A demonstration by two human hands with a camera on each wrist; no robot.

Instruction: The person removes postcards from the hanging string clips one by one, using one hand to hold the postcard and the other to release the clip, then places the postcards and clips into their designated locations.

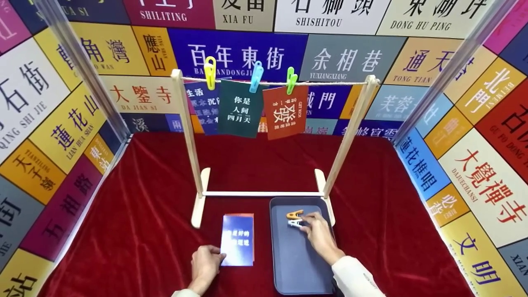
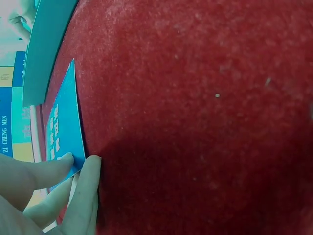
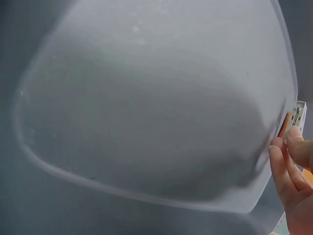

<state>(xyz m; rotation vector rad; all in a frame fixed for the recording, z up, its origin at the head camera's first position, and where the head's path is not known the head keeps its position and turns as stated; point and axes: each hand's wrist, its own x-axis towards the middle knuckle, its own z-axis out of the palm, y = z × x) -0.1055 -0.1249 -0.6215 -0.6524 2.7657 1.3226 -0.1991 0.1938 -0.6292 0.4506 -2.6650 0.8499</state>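
Observation:
My left hand (image 1: 206, 262) pinches the lower left edge of a blue card (image 1: 238, 247) with white writing. In the left wrist view the thumb presses on top of this card while a finger lies along its edge. A red card (image 1: 253, 218) shows from under it. Over the grey tray (image 1: 291, 268), my right hand (image 1: 321, 236) pinches a white clothespin (image 1: 294, 223) between thumb and fingers. An orange clothespin (image 1: 294, 214) lies right beside the white one, close to the fingertips; the right wrist view shows both at its right edge.
A wooden rack (image 1: 189, 136) stands behind, with a string (image 1: 321, 83) across its top. From it hang a blue card (image 1: 202, 111), a dark green card (image 1: 241, 123) and a red card (image 1: 287, 132), under yellow, blue and green clothespins. Red cloth (image 1: 144, 214) covers the table.

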